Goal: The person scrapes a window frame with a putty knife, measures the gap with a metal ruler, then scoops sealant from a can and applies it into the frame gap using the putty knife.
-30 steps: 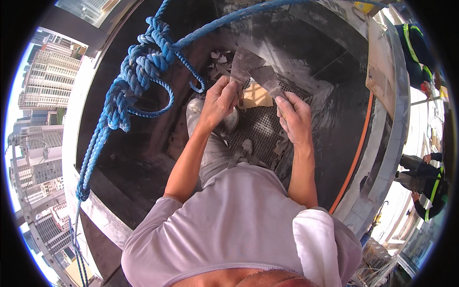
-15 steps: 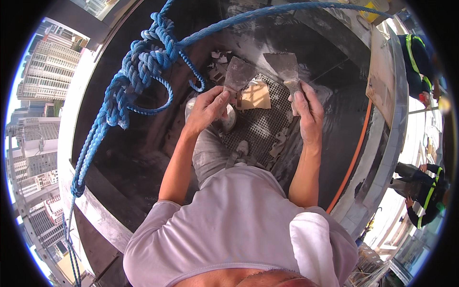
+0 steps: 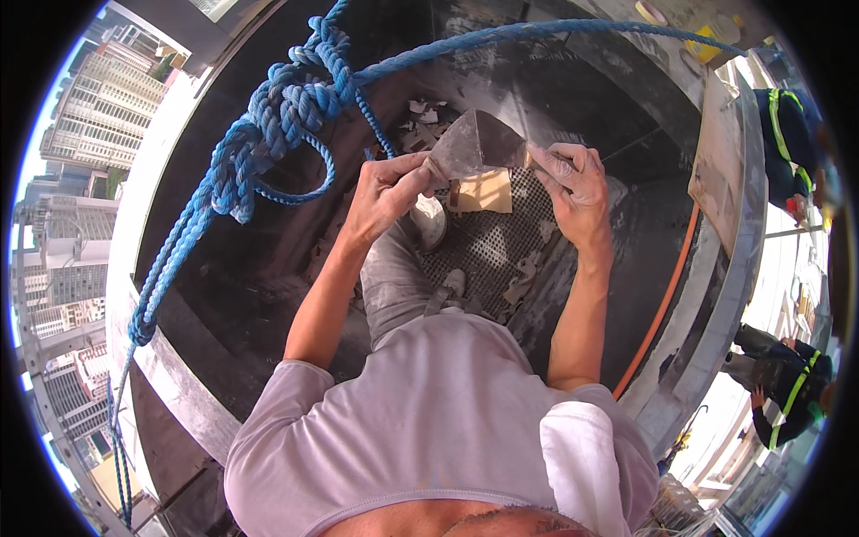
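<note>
Turned inward since half a second earlier, the right scraper [image 3: 506,146] now pointed its blade leftward at the left scraper [image 3: 459,148]; the two blades, apart before, overlapped in view above the floor, though from overhead it was hard to be sure that the metal touched. The left hand [image 3: 386,197] held its scraper low on the blade, fingers closed in a pinch, thumb along the near side; the right hand [image 3: 577,192] gripped the other scraper, fingers bent around its handle and dusted with pale powder. Just below the blades as seen lay a tan piece of card [image 3: 483,193], on a dark perforated mat [image 3: 483,251]; broken pale scraps [image 3: 428,115] lay beyond, to the left. Thick blue rope [image 3: 291,109], knotted heavily, hung across the upper left; an orange cable [image 3: 660,313] curved along the right side; a white cloth [image 3: 583,465] lay over the person's right shoulder; at the far right, two other people [image 3: 787,143] wore dark clothing with bright yellow-green stripes.
</note>
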{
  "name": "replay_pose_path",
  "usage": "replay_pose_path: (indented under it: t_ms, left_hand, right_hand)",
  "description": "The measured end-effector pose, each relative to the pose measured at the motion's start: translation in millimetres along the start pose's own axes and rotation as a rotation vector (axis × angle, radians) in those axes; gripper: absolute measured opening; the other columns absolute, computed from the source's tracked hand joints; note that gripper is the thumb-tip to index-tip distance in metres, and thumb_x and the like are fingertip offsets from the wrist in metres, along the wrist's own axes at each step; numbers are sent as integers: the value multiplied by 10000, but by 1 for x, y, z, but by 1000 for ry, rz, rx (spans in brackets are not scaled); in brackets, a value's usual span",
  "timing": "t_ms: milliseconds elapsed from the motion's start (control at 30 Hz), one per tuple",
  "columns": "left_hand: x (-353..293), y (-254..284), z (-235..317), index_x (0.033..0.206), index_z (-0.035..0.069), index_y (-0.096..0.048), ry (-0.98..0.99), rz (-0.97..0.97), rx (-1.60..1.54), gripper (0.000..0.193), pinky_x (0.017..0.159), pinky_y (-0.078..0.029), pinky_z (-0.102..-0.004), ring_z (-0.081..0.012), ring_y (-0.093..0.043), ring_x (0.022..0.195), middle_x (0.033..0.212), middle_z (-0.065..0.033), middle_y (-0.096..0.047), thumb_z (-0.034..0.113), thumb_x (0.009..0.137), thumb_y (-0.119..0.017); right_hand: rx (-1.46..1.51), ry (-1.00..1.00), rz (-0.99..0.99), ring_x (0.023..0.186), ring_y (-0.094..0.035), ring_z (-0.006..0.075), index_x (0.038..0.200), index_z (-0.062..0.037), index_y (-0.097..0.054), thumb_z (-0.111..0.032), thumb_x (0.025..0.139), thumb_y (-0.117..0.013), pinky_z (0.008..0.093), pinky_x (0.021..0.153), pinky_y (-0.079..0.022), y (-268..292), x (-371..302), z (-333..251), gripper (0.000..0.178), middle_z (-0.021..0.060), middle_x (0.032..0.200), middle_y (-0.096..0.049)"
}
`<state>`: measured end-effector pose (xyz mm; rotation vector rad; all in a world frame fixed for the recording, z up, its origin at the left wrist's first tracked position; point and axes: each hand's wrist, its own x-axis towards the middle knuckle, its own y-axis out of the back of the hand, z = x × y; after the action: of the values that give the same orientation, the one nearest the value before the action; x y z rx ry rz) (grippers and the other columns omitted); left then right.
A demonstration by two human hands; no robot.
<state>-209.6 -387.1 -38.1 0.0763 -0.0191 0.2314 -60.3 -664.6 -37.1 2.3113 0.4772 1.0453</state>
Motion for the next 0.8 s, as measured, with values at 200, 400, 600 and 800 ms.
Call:
replay_pose_path:
  t_ms: [200,400,600,800]
  left_hand:
    - [-8,-3,-17,1356,-36,-783,-15,24,-31,408,740,-521,-269,-86,-629,796,894,-24,-741,197,1060,-626]
    - [-11,-5,4,1370,-58,-756,-110,19,-129,357,843,-558,-279,-100,-652,885,991,-41,-757,144,1103,-633]
    - [6,-11,6,1396,-45,-697,-27,126,-101,390,715,-504,-268,-77,-603,782,964,-33,-738,200,1105,-617]
    - [21,-39,-1,1424,-98,-650,-30,113,-267,486,586,-406,-234,-22,-449,645,884,8,-617,191,1036,-600]
  right_hand:
    - [-141,10,14,1007,-660,266,1365,-305,-826,1,885,-816,429,919,-519,3,8,-3,569,19,1086,-738]
    - [-168,-180,74,1067,-682,254,1458,-247,-770,-31,975,-774,414,993,-533,-1,-9,29,529,50,1163,-757]
    - [615,-520,295,945,-611,97,1607,-8,-577,-204,1157,-627,289,840,-516,-30,-12,7,494,60,1238,-751]
    - [1043,-604,507,724,-516,63,1374,-30,-647,-234,1178,-580,238,630,-398,-23,-8,-12,291,34,990,-690]
